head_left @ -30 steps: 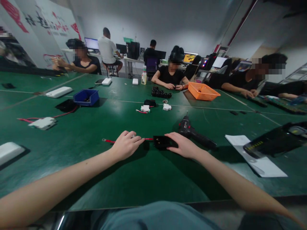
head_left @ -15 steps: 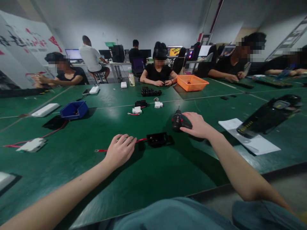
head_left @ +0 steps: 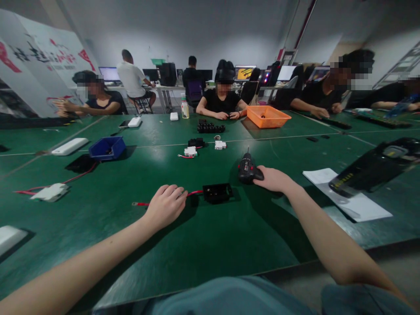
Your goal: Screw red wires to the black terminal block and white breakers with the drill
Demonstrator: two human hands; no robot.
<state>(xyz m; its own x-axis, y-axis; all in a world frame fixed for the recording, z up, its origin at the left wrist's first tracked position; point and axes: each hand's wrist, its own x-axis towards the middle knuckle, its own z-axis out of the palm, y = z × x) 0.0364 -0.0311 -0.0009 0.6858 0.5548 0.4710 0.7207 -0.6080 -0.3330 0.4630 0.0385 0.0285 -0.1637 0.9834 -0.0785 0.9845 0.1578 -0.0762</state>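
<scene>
My left hand (head_left: 168,204) lies palm down near the middle of the green table, its fingers curled over a red cable (head_left: 195,192). A ring terminal (head_left: 135,204) sticks out on the cable's far left end. The cable's other end runs to an open black battery holder (head_left: 217,191) with metal parts inside. What is under my palm is hidden. Right of the holder, my right hand (head_left: 273,179) is closed round the handle end of a black and red cordless drill (head_left: 246,169), whose bit points away from me. Its fingers are partly hidden.
A blue bin (head_left: 107,148), a black case (head_left: 82,162) and a white connector block (head_left: 50,192) are on the left. White connectors (head_left: 220,145) and an orange basket (head_left: 267,117) stand farther back. Paper (head_left: 348,197) lies beneath a dark bottle-like object (head_left: 370,168) at right. Several people sit around.
My right hand has slid back toward the end of the drill's handle, and its thumb no longer stands spread across it. My left hand stays on the cable. The view has shifted slightly.
</scene>
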